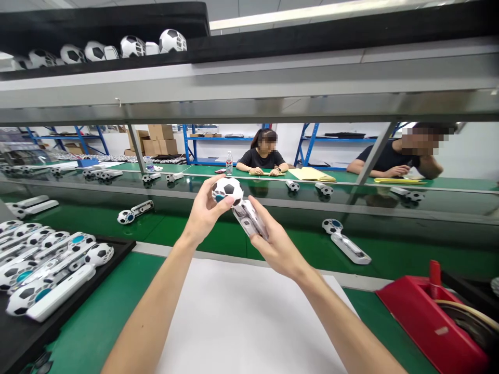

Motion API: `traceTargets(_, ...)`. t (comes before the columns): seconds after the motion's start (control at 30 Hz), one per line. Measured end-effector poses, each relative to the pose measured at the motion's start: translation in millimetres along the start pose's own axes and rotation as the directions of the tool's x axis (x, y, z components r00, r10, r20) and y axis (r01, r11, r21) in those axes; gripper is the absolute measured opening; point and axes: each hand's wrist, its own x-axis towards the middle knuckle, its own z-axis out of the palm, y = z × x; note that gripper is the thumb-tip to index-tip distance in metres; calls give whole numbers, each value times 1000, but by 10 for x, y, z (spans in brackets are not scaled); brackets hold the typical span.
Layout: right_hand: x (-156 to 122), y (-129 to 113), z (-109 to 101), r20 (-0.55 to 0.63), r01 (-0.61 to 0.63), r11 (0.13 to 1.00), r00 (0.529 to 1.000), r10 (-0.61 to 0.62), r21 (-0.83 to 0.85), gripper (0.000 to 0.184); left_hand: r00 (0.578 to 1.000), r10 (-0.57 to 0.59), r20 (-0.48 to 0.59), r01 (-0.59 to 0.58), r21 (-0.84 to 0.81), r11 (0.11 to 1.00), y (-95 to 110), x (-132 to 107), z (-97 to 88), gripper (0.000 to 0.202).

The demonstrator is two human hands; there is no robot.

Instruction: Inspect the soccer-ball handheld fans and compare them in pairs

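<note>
Between my hands, above the green belt, is a white device with a football-patterned round head (pixel 233 188) and a long white handle (pixel 246 220). The fingers and thumb of my left hand (pixel 206 210) are closed round the ball-shaped head, where a bit of teal shows. My right hand (pixel 277 238) grips the handle, whose side facing me shows recessed inner parts. The device is tilted, head up to the left and handle down to the right. Below my forearms lies a large white sheet (pixel 241 317).
A black tray (pixel 117 254) of similar football devices stands at left. More lie on the green belt (pixel 218 236), one device (pixel 349 244) at right. A red tape dispenser (pixel 424 317) sits at lower right. An overhead shelf (pixel 249 85) crosses above. Two people sit across.
</note>
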Motion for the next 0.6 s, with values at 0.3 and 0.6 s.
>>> traceTargets(0.3,36,-269,-49,-41,-94,739,986,162,667,82,990,-103,-94,109,64,992,-62,36,-133,46)
traceTargets(0.6,11,-355,-180,-5,-99,664,988,153,741,80,906,-257,-336,286,39,957,-182,88,-278,39)
